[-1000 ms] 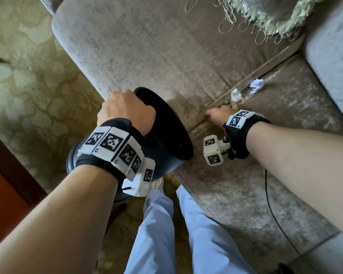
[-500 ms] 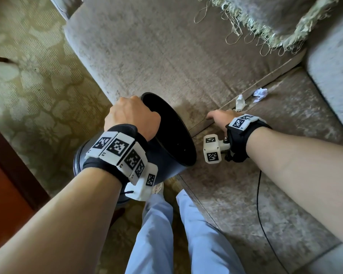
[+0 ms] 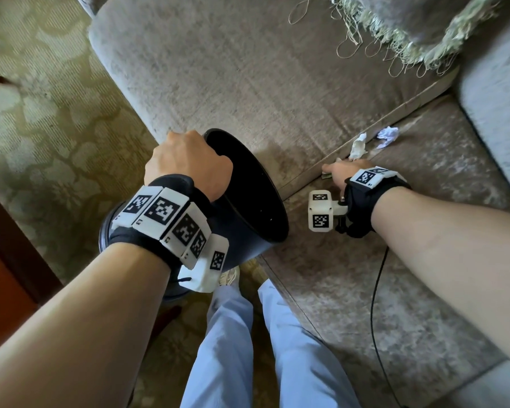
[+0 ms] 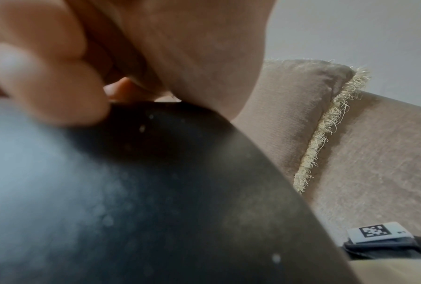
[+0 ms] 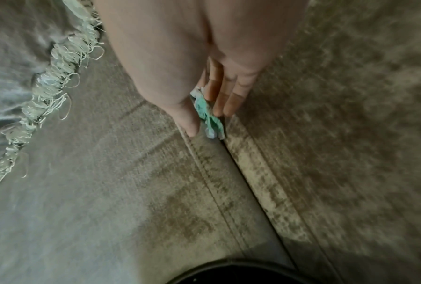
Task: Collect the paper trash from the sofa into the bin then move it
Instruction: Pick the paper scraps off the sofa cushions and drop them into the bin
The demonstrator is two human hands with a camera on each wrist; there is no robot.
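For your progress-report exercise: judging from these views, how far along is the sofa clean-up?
Done: nothing is visibly in the bin; its inside shows only dark. In hand: the left hand grips the tilted bin's rim at the sofa edge, while the right hand pinches a green paper scrap at the cushion seam. Left: the cream wad and the white wad, then moving the bin.

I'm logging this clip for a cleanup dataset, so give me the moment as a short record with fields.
setting: sofa with a fringed cushion
left hand: grips the rim of the black bin, tilted toward the seat
right hand: at the seam between the seat cushions, thumb and fingers around a green paper scrap
paper still on the seat: white scrap; another crumpled white scrap
bin contents: interior dark, cannot tell
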